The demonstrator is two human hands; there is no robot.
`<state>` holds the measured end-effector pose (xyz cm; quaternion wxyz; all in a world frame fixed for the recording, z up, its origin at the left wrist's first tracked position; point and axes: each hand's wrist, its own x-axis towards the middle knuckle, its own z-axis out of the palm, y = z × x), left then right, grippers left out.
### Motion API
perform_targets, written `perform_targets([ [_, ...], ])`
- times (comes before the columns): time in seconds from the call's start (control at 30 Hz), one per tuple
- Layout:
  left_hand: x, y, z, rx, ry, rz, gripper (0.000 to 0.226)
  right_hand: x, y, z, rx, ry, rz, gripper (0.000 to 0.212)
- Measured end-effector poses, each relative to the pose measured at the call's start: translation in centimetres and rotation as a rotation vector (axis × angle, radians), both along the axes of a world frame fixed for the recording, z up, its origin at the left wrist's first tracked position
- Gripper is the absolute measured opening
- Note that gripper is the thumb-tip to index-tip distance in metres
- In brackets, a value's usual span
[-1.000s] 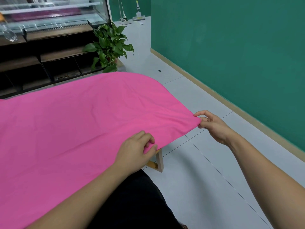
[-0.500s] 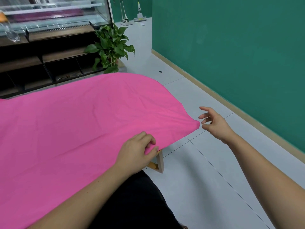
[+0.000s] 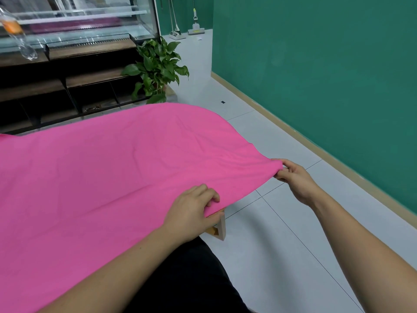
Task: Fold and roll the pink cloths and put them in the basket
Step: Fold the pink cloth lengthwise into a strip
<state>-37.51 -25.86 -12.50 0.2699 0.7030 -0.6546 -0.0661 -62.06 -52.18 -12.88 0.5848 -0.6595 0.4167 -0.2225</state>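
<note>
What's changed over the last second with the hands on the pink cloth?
The right hand let go of the right corner of the pink cloth half a second ago, fingers spread just off it. It then moved back left and now pinches that corner again. The left hand kept its grip on the near edge throughout. The cloth stayed spread over the table, barely shifted.

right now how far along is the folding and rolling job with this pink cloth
Done: the bright pink fabric cloth lies spread out, and no fold or roll shows in it. In hand: the left hand grips its near edge and the right hand pinches its right corner, likely setting up the first fold. Left: folding, rolling and putting it in the basket, which is not in view.
</note>
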Motion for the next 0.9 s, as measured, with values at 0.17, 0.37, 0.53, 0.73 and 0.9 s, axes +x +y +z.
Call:
perform_targets([
  [0.17,-0.1,-0.1,0.0,0.021,-0.020,-0.025,0.031,-1.0,-0.4,0.3,0.026,0.011,0.069,0.013],
  [0.37,-0.4,-0.2,-0.2,0.034,-0.047,-0.073,0.022,-1.2,-0.6,1.0,0.127,-0.145,0.049,0.012],
  [0.53,-0.3,-0.2,-0.3,0.038,-0.036,-0.099,0.021,-2.3,-1.8,1.4,-0.070,0.128,0.083,0.008],
  [0.73,-0.3,0.1,-0.2,0.044,-0.009,-0.122,0.022,-1.3,-1.7,0.8,-0.331,0.452,0.112,0.021],
  [0.9,-0.1,1.6,1.0,0.102,0.141,-0.167,0.031,0.9,0.5,2.1,-0.705,0.592,-0.020,0.050],
])
